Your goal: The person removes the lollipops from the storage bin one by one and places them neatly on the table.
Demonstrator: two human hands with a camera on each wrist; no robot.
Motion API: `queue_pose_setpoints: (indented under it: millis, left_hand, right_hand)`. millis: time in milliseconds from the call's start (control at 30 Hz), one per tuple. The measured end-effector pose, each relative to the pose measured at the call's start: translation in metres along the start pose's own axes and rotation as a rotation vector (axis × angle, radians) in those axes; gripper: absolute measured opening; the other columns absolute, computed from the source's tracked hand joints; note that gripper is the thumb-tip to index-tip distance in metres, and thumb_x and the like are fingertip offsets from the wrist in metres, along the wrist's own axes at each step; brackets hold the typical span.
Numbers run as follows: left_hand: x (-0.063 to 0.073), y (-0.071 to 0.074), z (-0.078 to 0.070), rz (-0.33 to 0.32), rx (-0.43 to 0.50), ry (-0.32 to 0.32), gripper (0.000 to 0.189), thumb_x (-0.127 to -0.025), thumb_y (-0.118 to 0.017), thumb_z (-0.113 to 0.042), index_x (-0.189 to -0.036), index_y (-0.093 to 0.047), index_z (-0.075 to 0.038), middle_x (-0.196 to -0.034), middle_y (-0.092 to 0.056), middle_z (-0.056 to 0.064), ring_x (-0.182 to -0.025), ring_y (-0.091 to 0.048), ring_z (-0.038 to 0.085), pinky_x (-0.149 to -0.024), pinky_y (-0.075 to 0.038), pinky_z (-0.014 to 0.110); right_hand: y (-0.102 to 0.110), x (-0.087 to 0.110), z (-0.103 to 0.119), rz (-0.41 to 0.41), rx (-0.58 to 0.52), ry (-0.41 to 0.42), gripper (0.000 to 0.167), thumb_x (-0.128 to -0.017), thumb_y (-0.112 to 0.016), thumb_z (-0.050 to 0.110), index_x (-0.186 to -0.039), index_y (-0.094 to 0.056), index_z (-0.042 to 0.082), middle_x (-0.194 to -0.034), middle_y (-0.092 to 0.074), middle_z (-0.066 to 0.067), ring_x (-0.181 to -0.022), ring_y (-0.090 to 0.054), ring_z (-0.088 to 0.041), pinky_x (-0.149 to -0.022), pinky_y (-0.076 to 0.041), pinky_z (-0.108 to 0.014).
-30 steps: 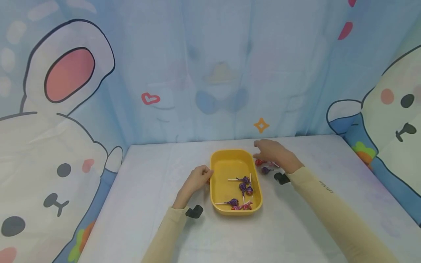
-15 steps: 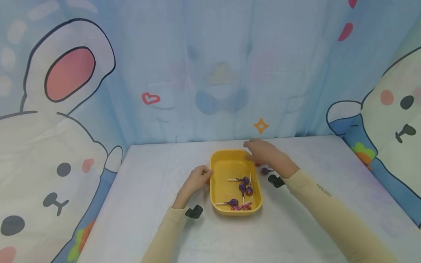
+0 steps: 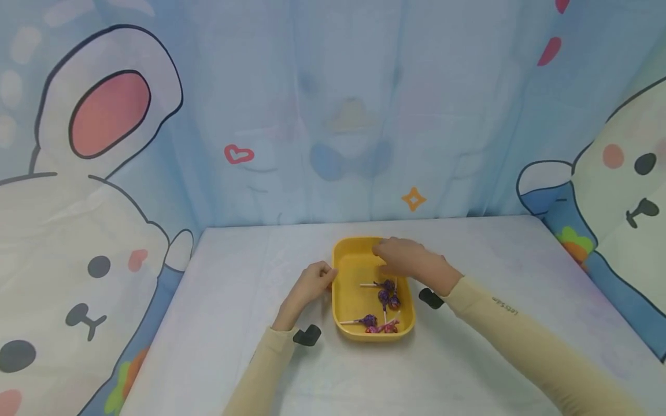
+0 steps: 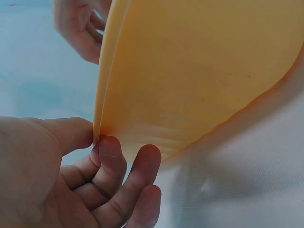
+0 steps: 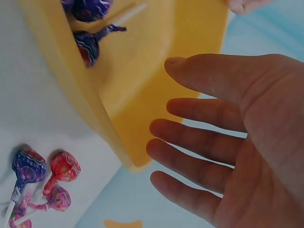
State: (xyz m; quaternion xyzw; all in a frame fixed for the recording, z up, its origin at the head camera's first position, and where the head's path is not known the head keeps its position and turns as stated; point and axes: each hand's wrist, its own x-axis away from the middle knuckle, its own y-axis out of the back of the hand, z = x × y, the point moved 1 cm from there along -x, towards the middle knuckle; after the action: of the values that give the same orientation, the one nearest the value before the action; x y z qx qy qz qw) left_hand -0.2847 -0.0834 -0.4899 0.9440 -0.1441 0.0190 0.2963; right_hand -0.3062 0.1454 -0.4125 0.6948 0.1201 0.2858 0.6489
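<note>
A yellow plastic tray (image 3: 354,268) stands on the table with several wrapped lollipops in its near half. A purple lollipop (image 3: 369,320) lies by the near end, beside pink-wrapped ones (image 3: 385,329). At the tray's left side, my left hand (image 3: 310,283) pinches the rim; the left wrist view shows thumb and forefinger on the tray wall (image 4: 190,71). Over the tray's far right corner is my right hand (image 3: 408,260), its fingers apart and nothing between them in the right wrist view. Loose purple (image 5: 29,165), red (image 5: 65,166) and pink (image 5: 58,198) lollipops lie outside the tray.
A white cloth covers the table (image 3: 244,260). Behind it hangs a blue curtain (image 3: 343,69) printed with cartoon animals. Each wrist carries a small black camera, and the right sleeve (image 3: 520,329) stretches across the table's right side.
My right hand has moved left and slightly nearer, from over the loose lollipops to over the tray. Those lollipops are now hidden in the head view. My left hand has stayed at the rim.
</note>
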Motion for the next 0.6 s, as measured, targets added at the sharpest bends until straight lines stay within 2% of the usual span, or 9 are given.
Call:
queue_pose_setpoints:
  millis: [167,300,367,600]
  left_hand:
    - [0.000,0.000,0.000,0.000,0.002,0.000,0.027,-0.104,-0.053,-0.031,-0.097,-0.062,-0.006,-0.086,-0.069,0.005,-0.077,-0.063,0.014,-0.070,-0.046,0.025]
    - [0.001,0.000,-0.001,0.002,0.009,0.000,0.027,-0.104,-0.054,-0.030,-0.097,-0.062,-0.005,-0.085,-0.069,0.006,-0.077,-0.064,0.015,-0.069,-0.046,0.025]
    - [0.001,0.000,-0.001,0.000,0.012,0.005,0.027,-0.104,-0.054,-0.030,-0.096,-0.062,-0.005,-0.085,-0.069,0.006,-0.078,-0.064,0.016,-0.068,-0.046,0.024]
    - [0.002,0.001,-0.003,-0.002,0.007,0.009,0.027,-0.104,-0.054,-0.029,-0.095,-0.062,-0.006,-0.085,-0.069,0.007,-0.080,-0.066,0.022,-0.067,-0.045,0.024]
  right_hand:
    - [-0.012,-0.005,0.006,0.039,0.022,0.008,0.025,-0.095,-0.070,0.023,-0.113,-0.068,0.006,-0.098,-0.066,-0.007,-0.086,-0.063,-0.022,-0.081,-0.056,-0.039]
    - [-0.024,-0.008,0.010,0.030,0.075,0.019,0.009,-0.095,-0.066,0.019,-0.094,-0.068,0.010,-0.083,-0.059,-0.002,-0.071,-0.051,-0.017,-0.067,-0.050,-0.033]
    - [-0.028,-0.007,0.013,0.019,0.104,0.026,0.009,-0.094,-0.067,0.018,-0.088,-0.067,0.011,-0.079,-0.057,-0.002,-0.068,-0.049,-0.016,-0.065,-0.048,-0.031]
    - [-0.032,0.000,0.020,0.009,0.111,0.011,0.011,-0.094,-0.070,0.016,-0.086,-0.067,0.009,-0.079,-0.059,-0.003,-0.068,-0.050,-0.017,-0.069,-0.051,-0.032]
